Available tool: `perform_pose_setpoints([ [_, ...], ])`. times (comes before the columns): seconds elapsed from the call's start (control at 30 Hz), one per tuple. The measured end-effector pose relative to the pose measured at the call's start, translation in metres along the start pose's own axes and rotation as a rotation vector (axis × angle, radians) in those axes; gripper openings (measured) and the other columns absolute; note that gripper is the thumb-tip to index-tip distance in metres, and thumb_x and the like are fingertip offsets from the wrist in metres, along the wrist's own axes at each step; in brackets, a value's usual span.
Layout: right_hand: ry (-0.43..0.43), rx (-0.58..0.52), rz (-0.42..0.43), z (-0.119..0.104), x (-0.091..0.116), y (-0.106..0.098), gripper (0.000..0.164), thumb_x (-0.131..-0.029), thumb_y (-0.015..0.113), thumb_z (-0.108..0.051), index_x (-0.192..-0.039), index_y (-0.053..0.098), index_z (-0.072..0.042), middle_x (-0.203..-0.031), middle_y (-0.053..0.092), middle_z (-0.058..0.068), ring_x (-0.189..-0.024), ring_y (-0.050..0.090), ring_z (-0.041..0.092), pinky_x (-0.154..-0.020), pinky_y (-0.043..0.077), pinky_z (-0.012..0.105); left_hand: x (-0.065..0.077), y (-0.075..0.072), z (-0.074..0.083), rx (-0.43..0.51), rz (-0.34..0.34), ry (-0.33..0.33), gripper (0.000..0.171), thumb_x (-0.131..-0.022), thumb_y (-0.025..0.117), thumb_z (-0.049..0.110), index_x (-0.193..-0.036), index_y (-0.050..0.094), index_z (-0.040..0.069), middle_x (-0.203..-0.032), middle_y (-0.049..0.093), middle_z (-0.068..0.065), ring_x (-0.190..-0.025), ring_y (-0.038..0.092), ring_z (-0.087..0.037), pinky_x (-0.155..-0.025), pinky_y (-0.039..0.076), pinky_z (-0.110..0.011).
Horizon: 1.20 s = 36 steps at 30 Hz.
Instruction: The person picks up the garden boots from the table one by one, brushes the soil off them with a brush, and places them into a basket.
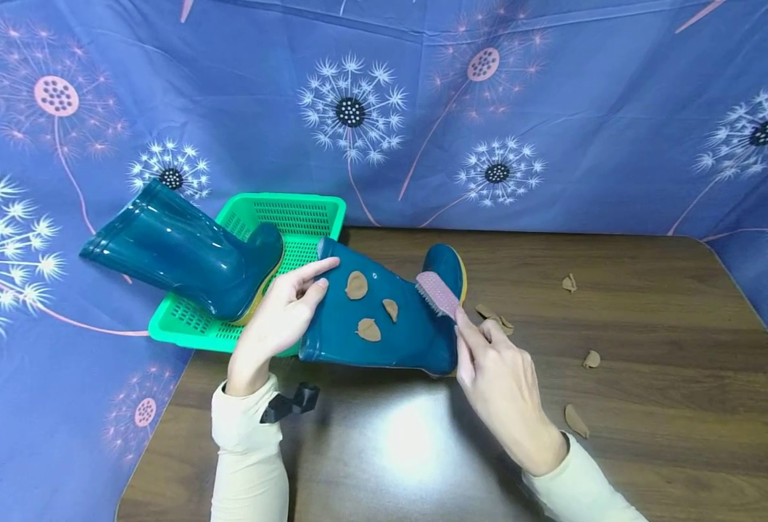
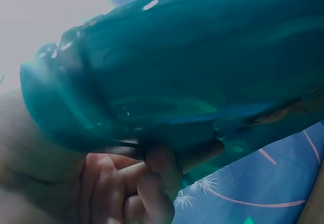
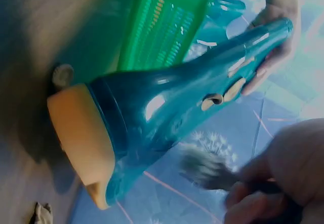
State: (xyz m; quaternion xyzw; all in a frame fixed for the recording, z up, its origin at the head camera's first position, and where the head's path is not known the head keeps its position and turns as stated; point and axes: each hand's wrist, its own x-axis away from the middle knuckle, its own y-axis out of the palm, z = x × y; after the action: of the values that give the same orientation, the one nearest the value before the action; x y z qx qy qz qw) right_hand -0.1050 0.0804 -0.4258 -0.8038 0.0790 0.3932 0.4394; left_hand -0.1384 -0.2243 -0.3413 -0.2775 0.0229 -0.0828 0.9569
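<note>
A teal rubber boot (image 1: 351, 250) lies on its side over the table, its yellow sole facing right. My left hand (image 1: 282, 312) holds it by the top of the shaft, fingers at the opening's rim. Several brown mud-like flakes (image 1: 368, 330) stick to the shaft's upper side. My right hand (image 1: 504, 373) grips the handle of a pink brush (image 1: 437, 291), bristles towards the boot near the ankle. In the right wrist view the brush bristles (image 3: 202, 168) are blurred and stand apart from the boot. The left wrist view shows the boot shaft (image 2: 202, 67) above curled fingers.
A second teal boot (image 1: 181, 246) leans in a green plastic basket (image 1: 168, 330) at the left. More brown flakes (image 1: 575, 420) lie scattered on the wooden table (image 1: 677, 348) at the right. A blue dandelion-print cloth (image 1: 246, 94) hangs behind the table.
</note>
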Motion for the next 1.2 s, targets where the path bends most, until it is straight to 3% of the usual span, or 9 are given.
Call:
perform_pose_setpoints([
  [0.2, -0.129, -0.07, -0.051, -0.001, 0.003, -0.007, 0.037, -0.093, 0.073, -0.008, -0.13, 0.077, -0.007, -0.078, 0.058, 0.001, -0.051, 0.035, 0.003, -0.041, 0.031, 0.021, -0.002, 0.004, 0.002, 0.003, 0.008, 0.012, 0.048, -0.114, 0.044, 0.017, -0.161, 0.048, 0.012, -0.133, 0.07, -0.02, -0.106, 0.076, -0.028, -0.081, 0.06, -0.029],
  [0.43, -0.001, 0.056, 0.031, -0.01, 0.007, -0.016, 0.034, -0.092, 0.072, -0.007, -0.125, 0.078, -0.004, -0.075, 0.058, 0.008, -0.044, 0.029, 0.007, -0.037, 0.03, 0.031, 0.001, 0.003, 0.001, -0.011, 0.021, 0.016, 0.047, -0.114, 0.044, 0.016, -0.161, 0.049, 0.012, -0.144, 0.065, -0.02, -0.114, 0.074, -0.031, -0.09, 0.061, -0.035],
  [0.57, -0.046, 0.009, -0.04, -0.015, 0.009, -0.014, 0.037, -0.092, 0.074, -0.008, -0.128, 0.077, -0.005, -0.077, 0.058, 0.004, -0.047, 0.028, 0.002, -0.038, 0.027, 0.023, 0.001, 0.004, 0.002, 0.002, 0.015, 0.008, 0.047, -0.114, 0.044, 0.018, -0.161, 0.048, 0.013, -0.147, 0.064, -0.019, -0.117, 0.074, -0.033, -0.093, 0.063, -0.041],
  [0.7, 0.041, 0.085, -0.078, -0.012, 0.013, -0.016, 0.031, -0.091, 0.074, -0.007, -0.122, 0.078, -0.003, -0.079, 0.063, 0.011, -0.041, 0.037, 0.012, -0.036, 0.033, 0.031, 0.001, 0.003, 0.004, 0.01, 0.008, 0.004, 0.048, -0.114, 0.044, 0.017, -0.162, 0.047, 0.012, -0.149, 0.063, -0.019, -0.12, 0.074, -0.033, -0.093, 0.063, -0.041],
  [0.8, 0.079, 0.115, -0.055, -0.007, 0.013, -0.019, 0.029, -0.091, 0.074, -0.005, -0.12, 0.078, -0.001, -0.079, 0.063, 0.013, -0.04, 0.038, 0.016, -0.036, 0.034, 0.036, 0.0, 0.005, 0.004, 0.012, 0.014, 0.009, 0.047, -0.114, 0.044, 0.017, -0.161, 0.048, 0.013, -0.133, 0.069, -0.021, -0.109, 0.075, -0.031, -0.085, 0.062, -0.034],
  [0.9, -0.001, 0.033, -0.027, -0.008, 0.012, -0.018, 0.035, -0.091, 0.074, -0.006, -0.126, 0.077, -0.003, -0.078, 0.06, 0.007, -0.045, 0.032, 0.005, -0.038, 0.029, 0.024, -0.001, 0.006, 0.005, 0.019, 0.024, 0.013, 0.047, -0.114, 0.045, 0.017, -0.161, 0.048, 0.014, -0.113, 0.069, -0.022, -0.1, 0.074, -0.028, -0.079, 0.059, -0.031],
  [0.97, -0.058, -0.029, -0.008, -0.012, 0.011, -0.016, 0.039, -0.091, 0.074, -0.007, -0.13, 0.077, -0.005, -0.077, 0.058, 0.002, -0.049, 0.027, -0.001, -0.04, 0.024, 0.017, -0.001, 0.006, 0.005, 0.023, 0.027, 0.009, 0.047, -0.114, 0.045, 0.018, -0.161, 0.048, 0.014, -0.115, 0.069, -0.023, -0.103, 0.074, -0.029, -0.082, 0.061, -0.033],
  [1.1, -0.09, -0.085, 0.009, -0.02, 0.01, -0.014, 0.042, -0.09, 0.074, -0.007, -0.132, 0.076, -0.006, -0.077, 0.058, 0.0, -0.053, 0.026, -0.004, -0.043, 0.019, 0.013, 0.001, 0.007, 0.004, 0.033, 0.03, 0.003, 0.048, -0.114, 0.044, 0.018, -0.162, 0.047, 0.014, -0.145, 0.066, -0.019, -0.119, 0.074, -0.033, -0.094, 0.063, -0.043],
  [1.2, -0.059, -0.042, 0.0, -0.019, 0.015, -0.014, 0.038, -0.091, 0.073, -0.009, -0.129, 0.077, -0.006, -0.078, 0.06, 0.001, -0.05, 0.027, -0.001, -0.04, 0.022, 0.017, 0.0, 0.008, 0.005, 0.033, 0.025, 0.0, 0.048, -0.114, 0.044, 0.018, -0.162, 0.047, 0.014, -0.142, 0.067, -0.02, -0.118, 0.074, -0.034, -0.094, 0.063, -0.043],
])
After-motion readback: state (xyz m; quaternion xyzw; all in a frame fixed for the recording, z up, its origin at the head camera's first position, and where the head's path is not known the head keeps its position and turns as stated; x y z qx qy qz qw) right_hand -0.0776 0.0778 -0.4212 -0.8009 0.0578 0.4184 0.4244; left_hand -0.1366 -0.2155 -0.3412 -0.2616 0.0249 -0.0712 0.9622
